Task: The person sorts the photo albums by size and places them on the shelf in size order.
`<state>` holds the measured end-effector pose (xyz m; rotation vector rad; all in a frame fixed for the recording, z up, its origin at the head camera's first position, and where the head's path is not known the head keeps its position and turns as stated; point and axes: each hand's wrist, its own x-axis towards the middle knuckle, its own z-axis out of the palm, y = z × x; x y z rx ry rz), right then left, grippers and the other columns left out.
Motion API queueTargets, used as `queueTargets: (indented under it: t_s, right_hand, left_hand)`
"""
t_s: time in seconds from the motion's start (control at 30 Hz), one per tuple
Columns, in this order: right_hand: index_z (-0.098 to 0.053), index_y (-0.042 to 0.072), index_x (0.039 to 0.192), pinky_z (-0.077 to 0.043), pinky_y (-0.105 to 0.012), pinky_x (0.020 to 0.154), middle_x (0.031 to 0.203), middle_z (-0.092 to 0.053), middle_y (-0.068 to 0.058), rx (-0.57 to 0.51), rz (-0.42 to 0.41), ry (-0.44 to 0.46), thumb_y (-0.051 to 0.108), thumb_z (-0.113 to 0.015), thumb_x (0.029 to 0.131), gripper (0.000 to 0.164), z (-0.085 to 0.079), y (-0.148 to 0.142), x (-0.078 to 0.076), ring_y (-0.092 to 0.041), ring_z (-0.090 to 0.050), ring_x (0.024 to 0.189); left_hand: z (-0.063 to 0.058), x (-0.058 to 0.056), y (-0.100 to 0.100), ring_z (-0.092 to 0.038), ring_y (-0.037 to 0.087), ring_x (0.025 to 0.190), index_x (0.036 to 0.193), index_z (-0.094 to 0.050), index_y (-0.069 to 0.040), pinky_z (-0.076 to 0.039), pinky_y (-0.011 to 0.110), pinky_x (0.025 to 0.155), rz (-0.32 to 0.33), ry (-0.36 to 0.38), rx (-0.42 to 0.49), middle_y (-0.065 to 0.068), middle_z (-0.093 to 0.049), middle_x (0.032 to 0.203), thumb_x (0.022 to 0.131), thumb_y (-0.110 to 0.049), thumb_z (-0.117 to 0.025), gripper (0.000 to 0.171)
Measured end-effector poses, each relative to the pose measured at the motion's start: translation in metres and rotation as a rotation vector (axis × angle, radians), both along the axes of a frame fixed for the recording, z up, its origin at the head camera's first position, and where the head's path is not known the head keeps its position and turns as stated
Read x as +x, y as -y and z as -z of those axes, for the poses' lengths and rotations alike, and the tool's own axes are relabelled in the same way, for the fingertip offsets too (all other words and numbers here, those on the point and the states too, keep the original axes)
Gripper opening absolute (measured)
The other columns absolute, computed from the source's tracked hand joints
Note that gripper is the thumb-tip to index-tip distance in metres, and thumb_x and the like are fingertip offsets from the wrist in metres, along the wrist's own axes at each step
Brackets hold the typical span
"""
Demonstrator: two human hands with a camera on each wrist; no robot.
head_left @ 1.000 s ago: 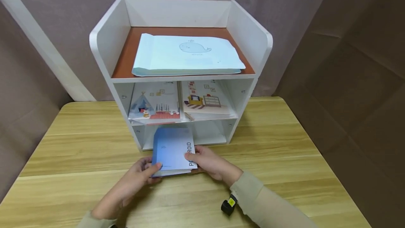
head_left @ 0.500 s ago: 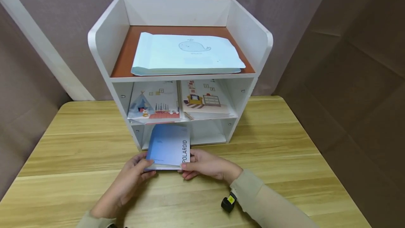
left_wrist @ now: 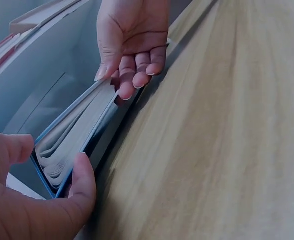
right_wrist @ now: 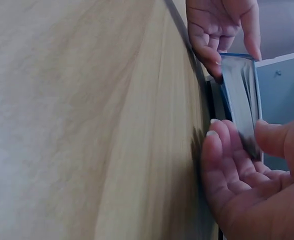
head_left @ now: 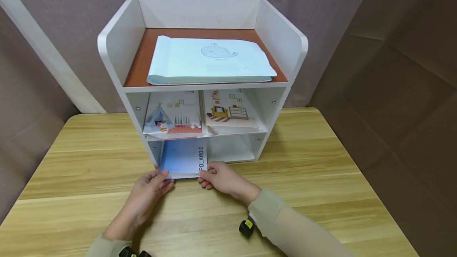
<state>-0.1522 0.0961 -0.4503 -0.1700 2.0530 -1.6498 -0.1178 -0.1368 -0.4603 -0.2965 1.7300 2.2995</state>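
A blue photo album marked POLAROID lies flat at the left of the bottom compartment of a white shelf, its near end sticking out over the front edge. My left hand pinches the near left corner, thumb on the cover and fingers below. At the near right corner my right hand holds the album the same way. In the left wrist view the album's page edges face the camera between both hands. The right wrist view shows the fingers curled under the album and the thumb on its upper cover.
A white whale-print book lies on the brown top shelf. Two illustrated books, one with a tent and one with a dresser, fill the middle compartment. The shelf stands on a wood-grain table; curtains hang behind.
The album has moved forward and left, from in front of the shelf into the bottom compartment. Both hands have travelled with it, keeping hold of its near corners.
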Motion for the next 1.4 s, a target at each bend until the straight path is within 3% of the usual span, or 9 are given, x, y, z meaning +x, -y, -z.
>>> queueTargets:
  t_s: [0.27,0.5,0.67,0.87,1.0,1.13,1.23,1.33,1.4]
  right_hand:
    - [-0.060,-0.005,0.093,-0.057,-0.032,0.071,0.087,-0.069,-0.014,0.014,0.050,-0.032,0.012,-0.056,0.099,0.018,0.003,0.007,-0.007,-0.023,-0.067,0.077]
    - [-0.062,-0.002,0.092,-0.057,-0.030,0.068,0.085,-0.069,-0.012,0.033,0.066,-0.039,0.014,-0.055,0.100,0.020,0.008,0.010,-0.010,-0.019,-0.065,0.073]
    - [-0.064,-0.002,0.090,-0.057,-0.031,0.067,0.081,-0.069,-0.011,0.058,0.076,-0.052,0.015,-0.056,0.099,0.021,0.009,0.009,-0.012,-0.019,-0.066,0.071]
    - [-0.064,-0.004,0.090,-0.057,-0.030,0.065,0.078,-0.069,-0.011,0.085,0.102,-0.085,0.016,-0.056,0.100,0.024,0.010,0.008,-0.015,-0.018,-0.064,0.068]
    - [-0.064,-0.004,0.089,-0.056,-0.029,0.063,0.076,-0.069,-0.009,0.117,0.108,-0.118,0.019,-0.056,0.100,0.026,0.009,0.005,-0.015,-0.017,-0.064,0.067]
    - [-0.066,0.001,0.086,-0.052,-0.027,0.058,0.073,-0.068,-0.005,0.234,0.069,-0.205,0.026,-0.055,0.100,0.030,0.007,-0.001,-0.014,-0.015,-0.063,0.063]
    - [-0.067,0.008,0.082,-0.046,-0.027,0.054,0.067,-0.064,0.000,0.384,0.031,-0.330,0.031,-0.055,0.100,0.032,0.002,-0.009,-0.009,-0.012,-0.056,0.059]
    - [-0.066,0.013,0.082,-0.045,-0.029,0.055,0.066,-0.058,0.002,0.565,0.009,-0.470,0.036,-0.055,0.099,0.030,-0.004,-0.016,-0.002,-0.012,-0.052,0.059]
    - [-0.066,0.013,0.088,-0.048,-0.031,0.060,0.072,-0.060,0.001,0.678,0.003,-0.590,0.036,-0.057,0.098,0.027,-0.008,-0.021,0.004,-0.014,-0.055,0.066]
  left_hand:
    - [0.001,-0.007,0.003,-0.061,0.022,0.106,0.130,-0.031,0.014,-0.047,0.031,0.096,-0.009,0.078,0.051,0.018,-0.055,0.114,0.102,-0.021,-0.050,0.048]
    - [0.000,-0.006,0.001,-0.060,0.028,0.108,0.132,-0.030,0.015,-0.048,0.032,0.095,0.007,0.096,0.055,0.027,-0.050,0.121,0.102,-0.028,-0.050,0.056]
    - [-0.001,-0.005,0.000,-0.061,0.029,0.107,0.130,-0.030,0.012,-0.048,0.034,0.096,-0.001,0.108,0.126,0.026,-0.050,0.118,0.102,-0.031,-0.049,0.055]
    - [-0.003,-0.002,0.001,-0.058,0.029,0.110,0.129,-0.030,0.004,-0.045,0.036,0.099,0.003,0.122,0.194,0.026,-0.044,0.127,0.103,-0.031,-0.047,0.047]
    - [-0.002,0.002,0.001,-0.055,0.031,0.114,0.135,-0.027,0.011,-0.044,0.036,0.100,0.017,0.117,0.212,0.028,-0.038,0.133,0.105,-0.029,-0.043,0.052]
    - [-0.002,0.007,0.001,-0.054,0.034,0.116,0.139,-0.026,0.013,-0.045,0.039,0.100,0.045,0.117,0.197,0.027,-0.040,0.132,0.106,-0.028,-0.039,0.054]
    - [-0.005,0.012,-0.002,-0.056,0.036,0.114,0.138,-0.029,0.011,-0.046,0.042,0.098,0.068,0.095,0.149,0.025,-0.047,0.126,0.106,-0.028,-0.039,0.052]
    - [-0.010,0.016,-0.008,-0.058,0.035,0.112,0.136,-0.032,0.010,-0.049,0.043,0.095,0.081,0.029,0.042,0.024,-0.051,0.123,0.105,-0.028,-0.042,0.050]
    - [-0.013,0.020,-0.012,-0.058,0.036,0.111,0.138,-0.032,0.009,-0.050,0.042,0.093,0.097,-0.051,-0.083,0.026,-0.051,0.125,0.104,-0.028,-0.044,0.051]
